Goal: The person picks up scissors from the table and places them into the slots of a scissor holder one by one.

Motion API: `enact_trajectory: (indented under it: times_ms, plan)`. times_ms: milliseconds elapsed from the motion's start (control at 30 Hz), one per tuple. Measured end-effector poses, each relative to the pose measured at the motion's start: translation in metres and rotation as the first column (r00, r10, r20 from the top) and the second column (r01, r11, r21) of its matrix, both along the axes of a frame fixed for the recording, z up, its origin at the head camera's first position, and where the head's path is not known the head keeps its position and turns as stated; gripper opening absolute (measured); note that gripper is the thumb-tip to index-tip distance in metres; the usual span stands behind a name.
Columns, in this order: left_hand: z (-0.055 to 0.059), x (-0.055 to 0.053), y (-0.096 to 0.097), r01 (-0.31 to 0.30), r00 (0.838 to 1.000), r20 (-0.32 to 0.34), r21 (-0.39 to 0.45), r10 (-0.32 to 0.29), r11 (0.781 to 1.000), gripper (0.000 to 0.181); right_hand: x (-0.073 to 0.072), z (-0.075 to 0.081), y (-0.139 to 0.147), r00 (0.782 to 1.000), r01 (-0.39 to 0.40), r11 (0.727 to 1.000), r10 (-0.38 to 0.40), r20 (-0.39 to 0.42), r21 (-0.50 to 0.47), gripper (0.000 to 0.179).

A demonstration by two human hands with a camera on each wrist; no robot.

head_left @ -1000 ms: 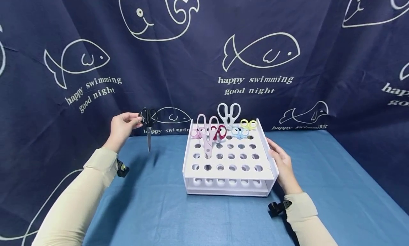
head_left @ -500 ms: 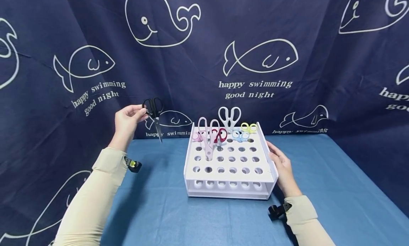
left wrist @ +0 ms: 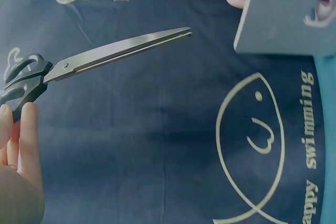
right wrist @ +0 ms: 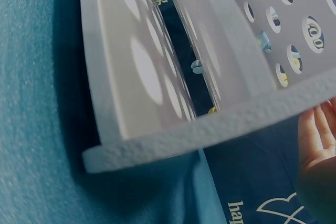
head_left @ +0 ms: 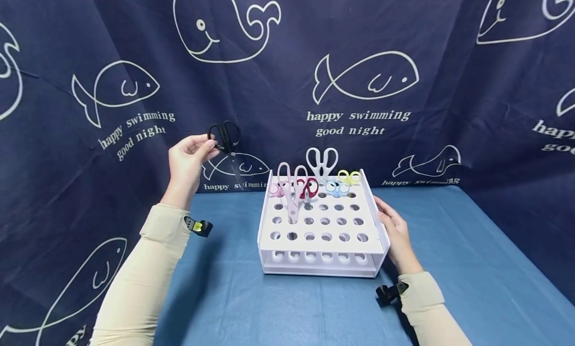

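My left hand [head_left: 186,159] pinches a handle loop of the black-handled scissors [head_left: 226,141], raised in front of the backdrop, left of a white rack [head_left: 301,246]. In the left wrist view the blades of the scissors [left wrist: 115,51] lie together. My right hand [head_left: 397,238] touches the rack's right side wall with its fingers extended along the outside. Standing in rack holes are tall pink scissors [head_left: 293,206], small pink scissors [head_left: 275,189], dark red scissors [head_left: 313,187], pale grey scissors [head_left: 322,169], light blue scissors [head_left: 332,188] and yellow scissors [head_left: 344,177].
Several rows of round holes pierce the rack's top panel, with another holed shelf below. The rack stands on a blue table cloth [head_left: 314,311]. Behind the table hangs a dark blue curtain [head_left: 287,86] printed with white fish and lettering. A camera is strapped to each wrist.
My left hand has risen and moved right, carrying the black-handled scissors toward the rack; their tips have swung to the right. My right hand stays against the rack.
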State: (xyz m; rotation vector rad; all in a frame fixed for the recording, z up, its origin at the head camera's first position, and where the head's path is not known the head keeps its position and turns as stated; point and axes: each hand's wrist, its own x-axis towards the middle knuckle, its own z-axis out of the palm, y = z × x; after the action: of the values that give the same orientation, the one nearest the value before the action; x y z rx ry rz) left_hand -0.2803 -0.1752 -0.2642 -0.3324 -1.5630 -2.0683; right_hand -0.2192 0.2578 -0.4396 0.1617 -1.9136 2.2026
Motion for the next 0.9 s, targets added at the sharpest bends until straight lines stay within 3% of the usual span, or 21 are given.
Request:
enact_trajectory:
  times_ms: [400,900]
  plan:
    - [-0.005,-0.004,0.035,0.059,0.998,-0.008,-0.043,-0.059,0.997,0.019,-0.002,-0.004,0.001,0.999,-0.021,1.0,0.021,-0.05,-0.01,0.05]
    - [-0.015,-0.013,0.077,0.167,0.986,0.022,-0.01,-0.167,0.986,0.013,-0.002,-0.004,0.001,0.999,-0.021,1.0,0.021,-0.044,-0.003,0.05]
